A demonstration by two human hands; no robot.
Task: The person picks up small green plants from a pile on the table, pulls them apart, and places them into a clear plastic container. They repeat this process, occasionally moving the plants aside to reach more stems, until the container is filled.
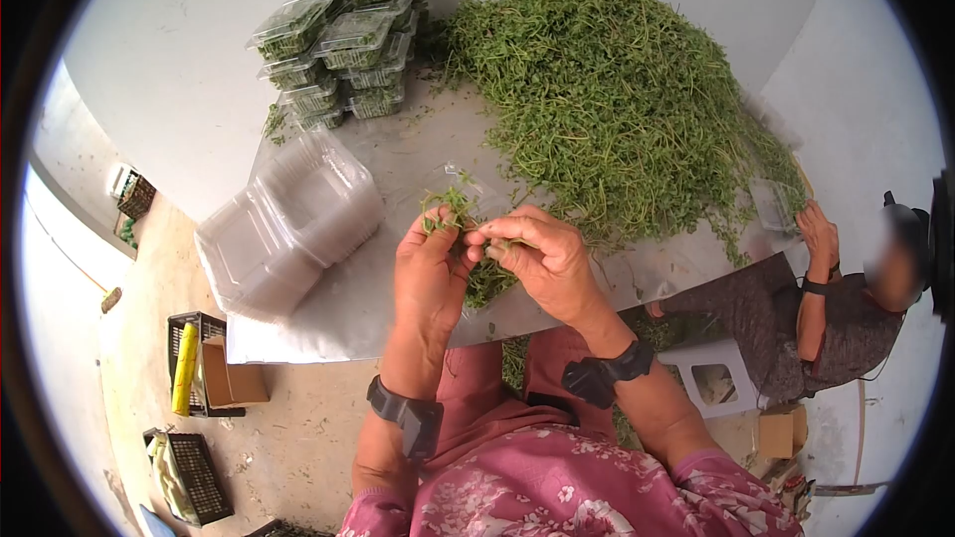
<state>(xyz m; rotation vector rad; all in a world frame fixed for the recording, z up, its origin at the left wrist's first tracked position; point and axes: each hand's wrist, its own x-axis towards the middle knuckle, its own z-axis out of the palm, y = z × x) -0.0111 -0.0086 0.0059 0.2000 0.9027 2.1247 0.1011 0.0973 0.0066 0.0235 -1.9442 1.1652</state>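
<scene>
My left hand (430, 273) and my right hand (542, 257) meet over the near edge of the table (398, 154), both pinching a small bunch of green herb sprigs (450, 211). More sprigs hang below my fingers. A big heap of the same loose herbs (617, 99) covers the table's far right. Open, empty clear plastic clamshell boxes (288, 224) lie stacked just left of my left hand. Filled, closed clamshells of herbs (348, 45) are piled at the far left corner. Both my wrists wear black bands.
Another person (836, 308) sits at the right, one hand (818, 229) at the heap's edge. On the floor at left stand black crates (194, 472), a cardboard box (231, 383) and a yellow object (185, 370). A white stool (718, 373) stands below the table.
</scene>
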